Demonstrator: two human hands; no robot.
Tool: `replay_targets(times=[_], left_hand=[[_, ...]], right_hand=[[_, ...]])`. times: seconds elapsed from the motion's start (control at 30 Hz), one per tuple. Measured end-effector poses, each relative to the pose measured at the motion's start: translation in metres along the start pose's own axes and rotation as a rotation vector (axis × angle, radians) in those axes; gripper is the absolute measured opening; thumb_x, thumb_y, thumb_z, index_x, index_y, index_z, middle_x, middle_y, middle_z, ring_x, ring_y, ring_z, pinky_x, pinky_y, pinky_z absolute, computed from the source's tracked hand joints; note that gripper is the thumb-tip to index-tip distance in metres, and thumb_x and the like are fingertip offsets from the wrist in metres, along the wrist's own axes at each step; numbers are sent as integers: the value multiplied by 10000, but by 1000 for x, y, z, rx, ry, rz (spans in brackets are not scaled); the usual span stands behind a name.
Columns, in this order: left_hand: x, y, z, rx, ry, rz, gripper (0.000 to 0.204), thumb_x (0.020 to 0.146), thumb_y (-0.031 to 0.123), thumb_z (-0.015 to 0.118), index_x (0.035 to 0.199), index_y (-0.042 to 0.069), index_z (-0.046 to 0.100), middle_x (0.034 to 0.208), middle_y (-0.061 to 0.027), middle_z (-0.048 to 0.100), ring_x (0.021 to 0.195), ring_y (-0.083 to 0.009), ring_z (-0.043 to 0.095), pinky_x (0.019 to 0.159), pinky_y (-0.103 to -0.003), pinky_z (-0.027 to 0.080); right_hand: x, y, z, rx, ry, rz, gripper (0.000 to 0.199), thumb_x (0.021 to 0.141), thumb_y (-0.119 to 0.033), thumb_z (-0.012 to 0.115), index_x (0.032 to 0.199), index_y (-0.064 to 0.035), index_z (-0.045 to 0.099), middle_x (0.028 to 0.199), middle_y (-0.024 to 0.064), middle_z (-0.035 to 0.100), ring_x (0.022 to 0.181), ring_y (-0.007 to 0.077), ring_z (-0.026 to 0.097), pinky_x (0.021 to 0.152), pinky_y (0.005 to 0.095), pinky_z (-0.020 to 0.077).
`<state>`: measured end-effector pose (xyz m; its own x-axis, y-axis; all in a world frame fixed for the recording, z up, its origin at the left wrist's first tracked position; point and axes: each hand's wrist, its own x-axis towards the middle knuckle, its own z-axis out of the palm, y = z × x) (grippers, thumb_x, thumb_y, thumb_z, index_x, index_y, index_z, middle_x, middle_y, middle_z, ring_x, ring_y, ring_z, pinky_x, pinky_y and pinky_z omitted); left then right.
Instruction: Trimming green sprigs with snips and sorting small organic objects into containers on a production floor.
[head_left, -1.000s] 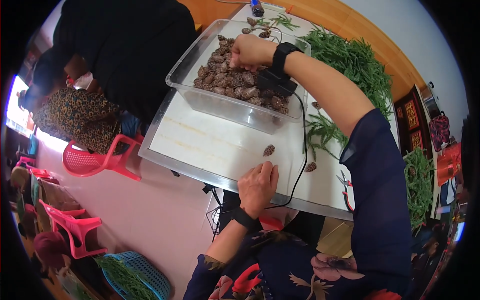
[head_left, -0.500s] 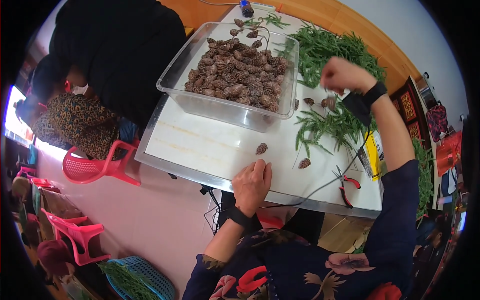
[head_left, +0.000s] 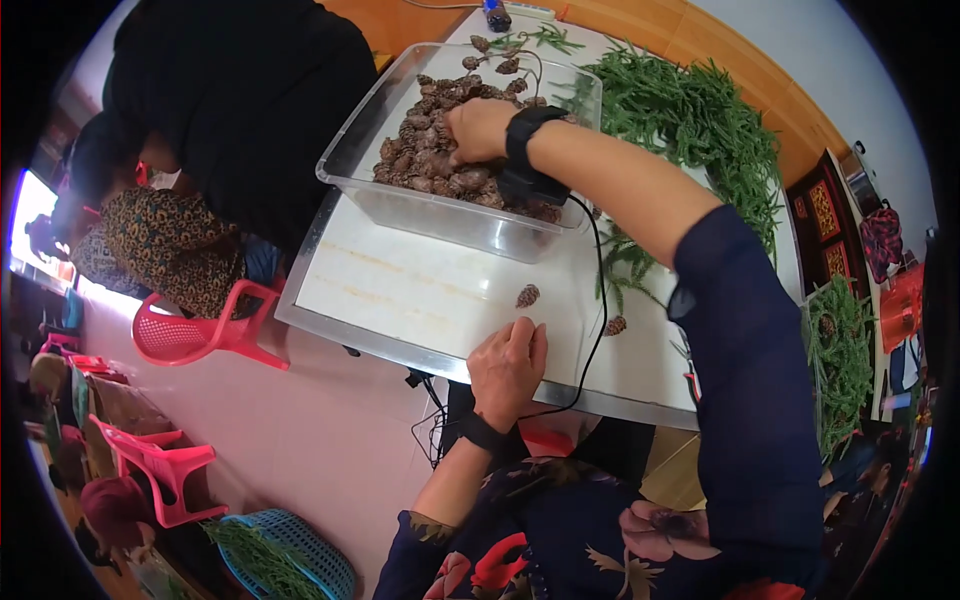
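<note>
My right hand (head_left: 480, 132) reaches down into a clear plastic bin (head_left: 440, 210) heaped with brown pine cones (head_left: 510, 125). Its fingers are bent and closed about a pine cone at the heap's left part; the fingertips are partly hidden among the cones. On the table's near edge rests my left hand (head_left: 507, 370), its fingers curled in, and nothing shows in it. A single pine cone (head_left: 528, 295) lies just beyond its knuckles. To the right of that hand is another loose pine cone (head_left: 615, 326).
Green artificial sprigs (head_left: 690, 120) are piled along the table's far right. My right sleeve covers most of the pliers (head_left: 691, 385). A black cable (head_left: 597, 330) runs from my right wrist. At left, a person in black (head_left: 240, 110) bends beside a pink chair (head_left: 205, 330).
My right hand has moved left from above the sprigs into the bin of pine cones. The arm now crosses the table and hides the yellow item. My left hand has stayed in place.
</note>
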<state>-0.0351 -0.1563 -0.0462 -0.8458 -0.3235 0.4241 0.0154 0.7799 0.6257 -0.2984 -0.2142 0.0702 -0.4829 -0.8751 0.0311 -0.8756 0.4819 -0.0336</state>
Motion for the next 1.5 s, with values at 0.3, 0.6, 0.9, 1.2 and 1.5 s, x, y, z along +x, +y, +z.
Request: replay_targets(times=[0.3, 0.6, 0.9, 1.2, 1.5], left_hand=[[-1, -1, 0, -10, 26, 24, 241, 845, 158, 644, 705, 95, 459, 588, -61, 519, 537, -263, 565, 472, -386, 428], [-1, 0, 0, 14, 37, 26, 234, 841, 159, 649, 701, 92, 474, 595, -60, 535, 546, -266, 570, 473, -386, 422], [-1, 0, 1, 9, 33, 21, 244, 837, 160, 658, 692, 89, 475, 597, -55, 544, 548, -268, 568, 475, -379, 415], [-1, 2, 1, 4, 9, -3, 241, 841, 166, 657, 694, 89, 481, 593, -54, 546, 541, -269, 564, 472, -375, 408], [0, 0, 0, 35, 35, 20, 250, 846, 167, 645, 694, 94, 460, 585, -56, 519, 536, -261, 565, 465, -382, 425]], right_hand=[[-7, 22, -31, 116, 16, 15, 276, 742, -140, 658, 1011, -77, 645, 858, 136, 678, 778, 282, 661, 710, 372, 533], [-104, 71, -92, 755, -46, 258, 162, 866, -130, 603, 999, -42, 629, 785, -2, 634, 640, 76, 576, 556, 237, 480], [-186, 92, -81, 261, -287, 328, 216, 769, -206, 700, 878, -31, 634, 814, 61, 666, 706, 159, 611, 621, 298, 493], [-68, 36, -49, 105, -9, -189, 316, 750, -218, 733, 978, -25, 632, 873, 152, 670, 839, 285, 646, 738, 391, 504], [-15, 35, -15, -108, -403, -273, 295, 702, -177, 726, 963, -57, 656, 895, 153, 677, 892, 332, 642, 778, 416, 505]])
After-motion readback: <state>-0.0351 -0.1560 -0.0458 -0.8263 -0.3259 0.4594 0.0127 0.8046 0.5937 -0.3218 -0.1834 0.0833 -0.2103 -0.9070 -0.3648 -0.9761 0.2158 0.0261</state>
